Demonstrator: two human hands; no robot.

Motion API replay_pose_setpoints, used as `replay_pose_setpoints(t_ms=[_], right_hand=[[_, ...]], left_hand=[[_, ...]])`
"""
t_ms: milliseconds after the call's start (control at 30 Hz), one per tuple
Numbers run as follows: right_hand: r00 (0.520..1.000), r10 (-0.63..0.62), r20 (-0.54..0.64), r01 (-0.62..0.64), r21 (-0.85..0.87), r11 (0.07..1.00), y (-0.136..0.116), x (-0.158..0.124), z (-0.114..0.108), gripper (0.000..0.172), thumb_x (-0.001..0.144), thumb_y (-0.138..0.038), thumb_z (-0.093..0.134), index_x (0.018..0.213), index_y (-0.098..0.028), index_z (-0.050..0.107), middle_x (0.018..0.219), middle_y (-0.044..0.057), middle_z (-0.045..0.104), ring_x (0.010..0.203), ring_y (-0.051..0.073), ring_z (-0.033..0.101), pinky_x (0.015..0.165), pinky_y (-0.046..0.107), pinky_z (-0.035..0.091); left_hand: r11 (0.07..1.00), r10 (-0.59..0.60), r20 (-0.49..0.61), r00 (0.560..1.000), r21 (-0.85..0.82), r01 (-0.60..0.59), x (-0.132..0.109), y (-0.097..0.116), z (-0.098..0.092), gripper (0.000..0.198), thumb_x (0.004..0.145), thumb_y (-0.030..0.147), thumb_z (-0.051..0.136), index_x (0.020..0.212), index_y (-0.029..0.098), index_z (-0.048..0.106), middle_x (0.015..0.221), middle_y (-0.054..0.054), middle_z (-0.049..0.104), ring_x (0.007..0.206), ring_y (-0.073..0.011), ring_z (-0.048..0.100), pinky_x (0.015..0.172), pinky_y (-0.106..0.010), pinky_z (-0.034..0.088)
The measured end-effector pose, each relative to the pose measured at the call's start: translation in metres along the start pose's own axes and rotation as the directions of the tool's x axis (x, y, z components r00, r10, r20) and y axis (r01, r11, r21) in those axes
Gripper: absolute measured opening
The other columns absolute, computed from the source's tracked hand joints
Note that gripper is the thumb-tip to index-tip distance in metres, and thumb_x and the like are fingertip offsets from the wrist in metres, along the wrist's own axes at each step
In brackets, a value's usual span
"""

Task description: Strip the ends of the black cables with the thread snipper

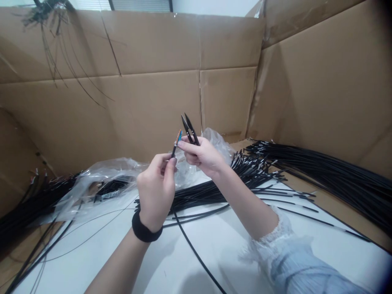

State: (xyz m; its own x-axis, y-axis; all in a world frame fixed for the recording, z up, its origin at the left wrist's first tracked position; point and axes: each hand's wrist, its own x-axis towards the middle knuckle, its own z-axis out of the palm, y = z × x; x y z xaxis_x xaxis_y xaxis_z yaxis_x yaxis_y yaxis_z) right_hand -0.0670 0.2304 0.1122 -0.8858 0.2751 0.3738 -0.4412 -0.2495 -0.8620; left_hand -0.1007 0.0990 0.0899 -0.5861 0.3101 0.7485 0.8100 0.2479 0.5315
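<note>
My left hand, with a black band at the wrist, pinches a black cable near its end. Thin orange and blue wires stick up from that end. The rest of the cable runs down to the bottom edge of the view. My right hand holds small black snips, their two pointed blades upward and slightly apart. Its thumb and forefinger tips are at the coloured wires; whether they grip them is too small to tell.
Black cables lie in a bundle on the white table behind my hands. More cables lie at the right and left. Clear plastic bags rest behind. Cardboard walls enclose the back, with thin strands hanging at upper left.
</note>
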Motion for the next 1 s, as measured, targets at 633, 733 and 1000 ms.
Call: replay_pose_setpoints(t_ms=[633, 733, 1000], right_hand=[[0.994, 0.06, 0.096, -0.065, 0.05, 0.997, 0.0, -0.002, 0.001, 0.029, 0.074, -0.024, 0.061, 0.06, -0.017, 0.036, 0.041, -0.012, 0.022, 0.035, 0.001, 0.017, 0.037, 0.019, 0.01], [0.998, 0.042, 0.054, -0.044, 0.025, 0.999, 0.003, -0.004, 0.006, 0.025, 0.072, -0.025, 0.061, 0.063, -0.017, 0.04, 0.043, -0.011, 0.024, 0.037, 0.001, 0.016, 0.037, 0.018, 0.009], [0.967, -0.08, -0.24, 0.041, -0.164, 0.986, 0.016, 0.017, -0.014, 0.018, 0.07, -0.027, 0.06, 0.068, -0.017, 0.046, 0.046, -0.011, 0.024, 0.039, 0.003, 0.019, 0.039, 0.019, 0.013]], left_hand=[[0.581, -0.12, 0.584, 0.803, -0.614, 0.534, 0.011, 0.009, -0.01, 0.023, 0.087, 0.029, 0.044, 0.074, 0.014, 0.054, 0.059, 0.001, 0.051, 0.054, -0.0074, 0.047, 0.054, -0.019, 0.041], [0.725, -0.182, 0.435, 0.882, -0.547, 0.419, 0.007, 0.012, -0.005, 0.017, 0.086, 0.031, 0.049, 0.083, 0.015, 0.053, 0.056, 0.002, 0.052, 0.051, -0.0075, 0.048, 0.051, -0.018, 0.04], [0.71, -0.198, 0.412, 0.89, -0.566, 0.42, 0.005, 0.015, -0.007, 0.014, 0.084, 0.03, 0.05, 0.082, 0.017, 0.047, 0.059, 0.002, 0.058, 0.047, -0.0083, 0.052, 0.047, -0.02, 0.041]])
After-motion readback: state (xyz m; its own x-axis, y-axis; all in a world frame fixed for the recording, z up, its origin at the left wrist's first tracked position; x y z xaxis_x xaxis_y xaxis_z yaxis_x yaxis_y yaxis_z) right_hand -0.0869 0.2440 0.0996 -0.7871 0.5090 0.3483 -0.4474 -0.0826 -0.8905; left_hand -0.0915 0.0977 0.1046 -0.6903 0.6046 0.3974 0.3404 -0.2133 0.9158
